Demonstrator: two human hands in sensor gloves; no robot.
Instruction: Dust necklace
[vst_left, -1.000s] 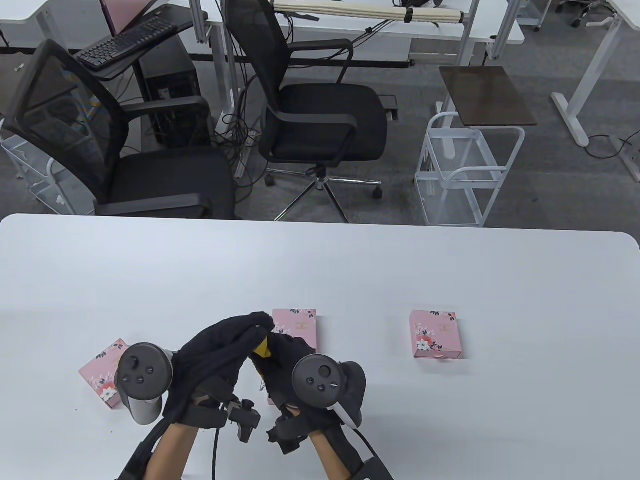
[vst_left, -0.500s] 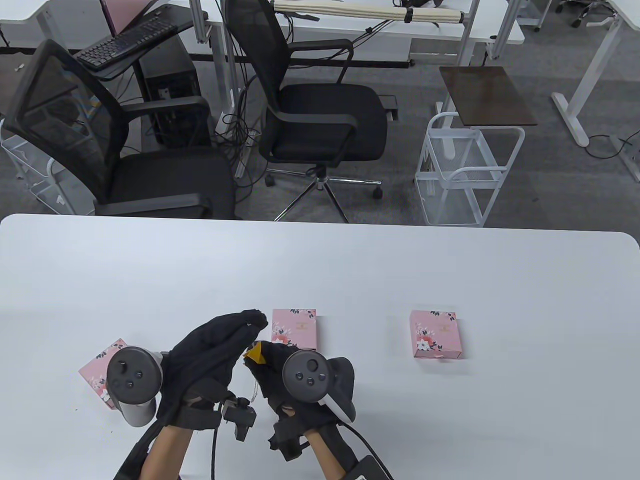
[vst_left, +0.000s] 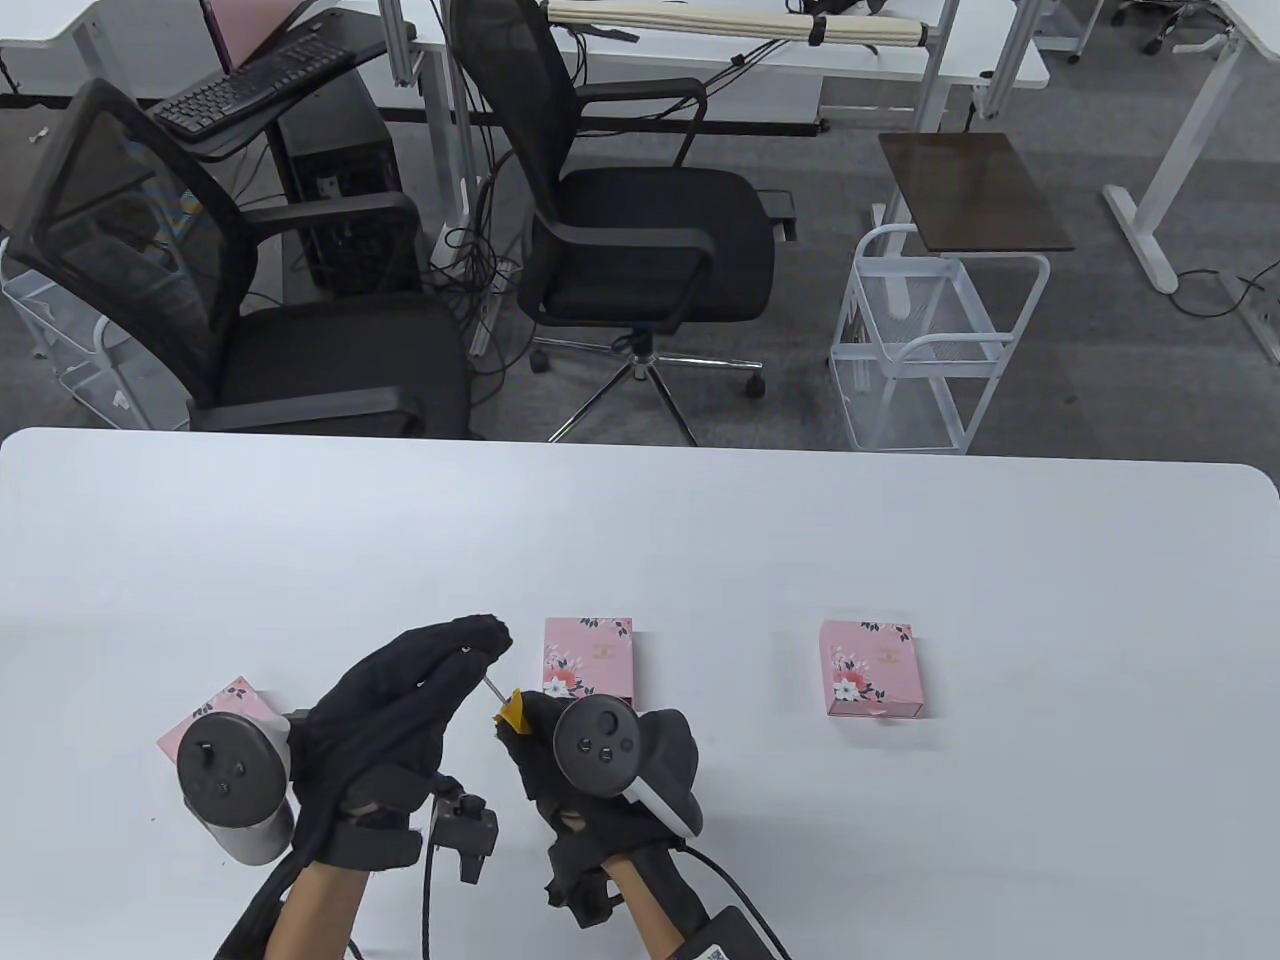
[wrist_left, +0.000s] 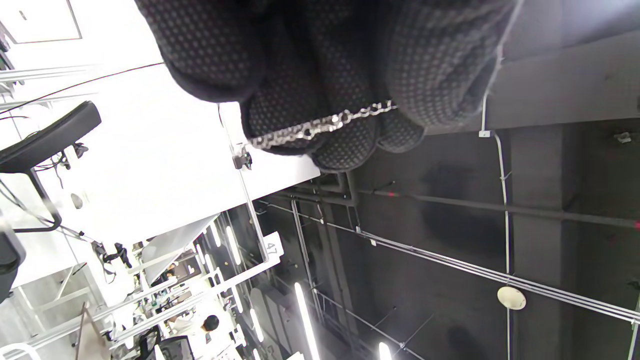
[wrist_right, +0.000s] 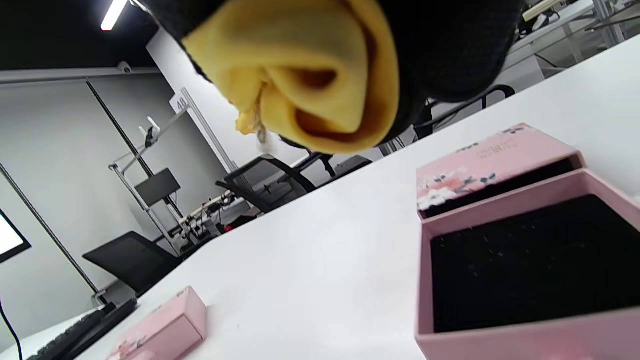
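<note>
I am pinching the fine silver chain necklace (vst_left: 493, 687) taut in my left hand (vst_left: 400, 715), bunching the folded yellow cloth (vst_left: 516, 711) around it in my right hand (vst_left: 560, 775), above the white table (vst_left: 900, 560), and judging short, light strokes safest.

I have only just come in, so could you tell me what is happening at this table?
A person in sensor gloves is dusting a necklace. The left hand pinches the silver chain between its fingertips, and the right hand grips a folded yellow cloth closed around the chain a little further along. Both are held above the white table. An open pink box with a black lining sits below, and three closed pink boxes lie nearby.
</note>
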